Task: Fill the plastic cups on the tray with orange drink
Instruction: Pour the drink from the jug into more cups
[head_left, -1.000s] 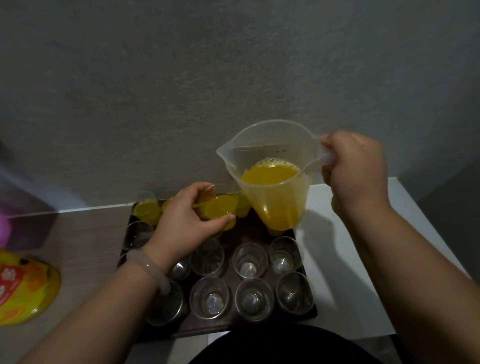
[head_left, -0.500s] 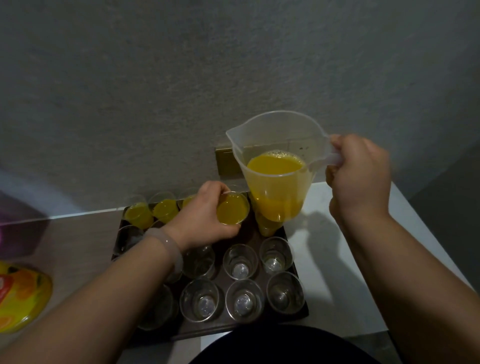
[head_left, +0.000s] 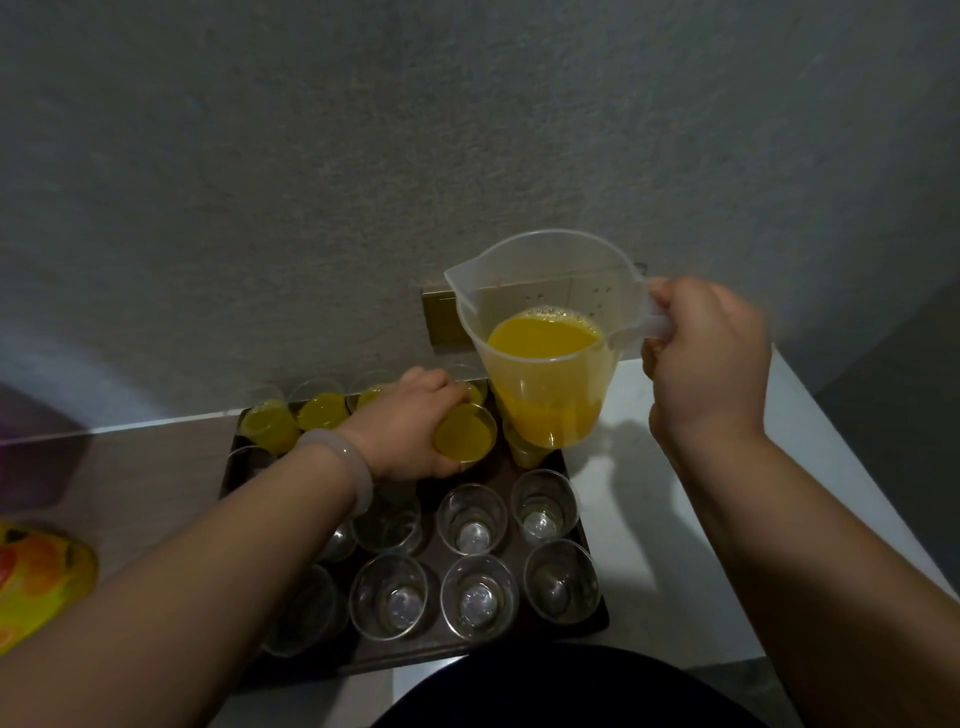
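Orange-filled cup (head_left: 464, 435), gripped by the left hand (head_left: 410, 426), is low over the tray's (head_left: 415, 652) far middle. Lower it level beside the full cups (head_left: 322, 410). The right hand (head_left: 706, 358) clasps the jug (head_left: 545, 364) handle; hold it upright.

This looks like a home kitchen or dining corner. A rough grey plastered wall (head_left: 467, 130) with a brass-coloured socket plate (head_left: 441, 319) rises behind a small white countertop (head_left: 675, 597), which adjoins a wood-look surface (head_left: 156, 467). A dark tray (head_left: 524, 636) of clear plastic cups (head_left: 471, 519), a plastic measuring jug (head_left: 545, 364) of orange drink and a bright fruit-printed packet (head_left: 36, 577) point to household drink-making.
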